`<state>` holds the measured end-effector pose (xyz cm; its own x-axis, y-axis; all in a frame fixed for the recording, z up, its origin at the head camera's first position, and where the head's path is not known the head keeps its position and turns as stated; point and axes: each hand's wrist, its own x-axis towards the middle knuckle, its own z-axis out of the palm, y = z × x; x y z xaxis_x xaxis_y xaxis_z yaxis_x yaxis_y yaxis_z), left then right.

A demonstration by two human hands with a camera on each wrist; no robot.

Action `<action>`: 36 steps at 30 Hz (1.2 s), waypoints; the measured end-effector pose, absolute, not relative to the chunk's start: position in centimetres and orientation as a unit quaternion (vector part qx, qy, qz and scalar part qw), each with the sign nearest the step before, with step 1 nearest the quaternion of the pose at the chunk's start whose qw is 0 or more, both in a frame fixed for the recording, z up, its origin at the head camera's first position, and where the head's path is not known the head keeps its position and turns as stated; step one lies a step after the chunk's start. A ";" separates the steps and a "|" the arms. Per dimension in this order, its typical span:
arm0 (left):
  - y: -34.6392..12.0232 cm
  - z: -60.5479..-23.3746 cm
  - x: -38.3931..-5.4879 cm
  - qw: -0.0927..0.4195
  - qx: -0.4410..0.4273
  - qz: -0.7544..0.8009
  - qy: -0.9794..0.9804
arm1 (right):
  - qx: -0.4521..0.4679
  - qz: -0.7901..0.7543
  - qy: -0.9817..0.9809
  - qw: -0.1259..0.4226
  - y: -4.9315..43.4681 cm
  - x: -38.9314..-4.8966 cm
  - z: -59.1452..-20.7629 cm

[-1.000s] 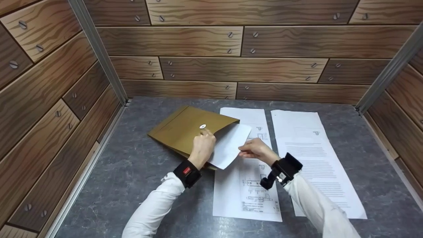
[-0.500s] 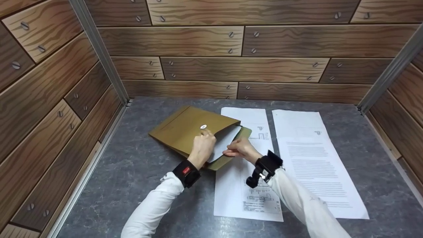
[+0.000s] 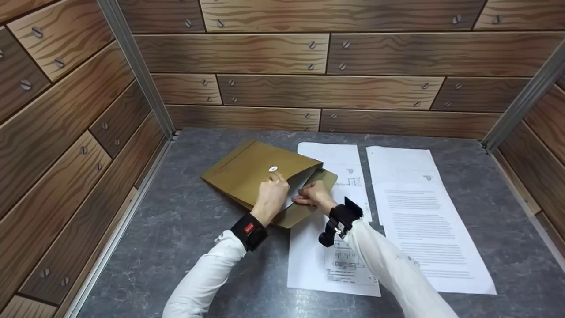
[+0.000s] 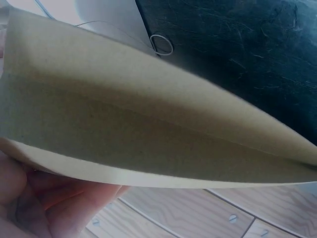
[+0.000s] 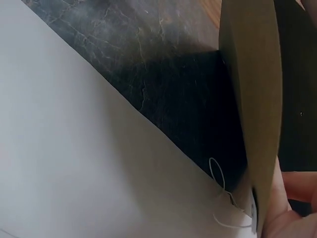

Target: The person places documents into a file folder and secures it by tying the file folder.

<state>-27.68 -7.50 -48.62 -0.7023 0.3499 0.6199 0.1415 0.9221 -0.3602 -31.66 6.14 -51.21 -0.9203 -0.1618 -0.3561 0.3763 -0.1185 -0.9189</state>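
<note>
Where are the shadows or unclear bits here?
Head view: print on the right sheet too small to read; left wrist view: shade darkens the inside of the envelope; right wrist view: a deep shadow darkens the table beside it.

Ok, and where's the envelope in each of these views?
Head: envelope, just left of centre.
Left wrist: envelope, across the middle, edge to edge.
Right wrist: envelope, down the right side.
Shared landmark: the dark table, visible in all three.
</note>
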 end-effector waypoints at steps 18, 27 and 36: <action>-10.6 -50.0 -27.5 0.364 -0.160 0.086 -0.913 | -0.001 -0.654 0.729 0.201 8.6 -29.7 -49.7; -14.3 -50.7 -27.2 0.342 -0.122 0.063 -0.930 | -0.011 -0.637 0.750 0.179 13.3 -29.5 -49.3; -17.9 -52.1 -26.4 0.316 -0.100 0.019 -0.943 | 0.005 -0.629 0.761 0.160 17.7 -29.5 -50.4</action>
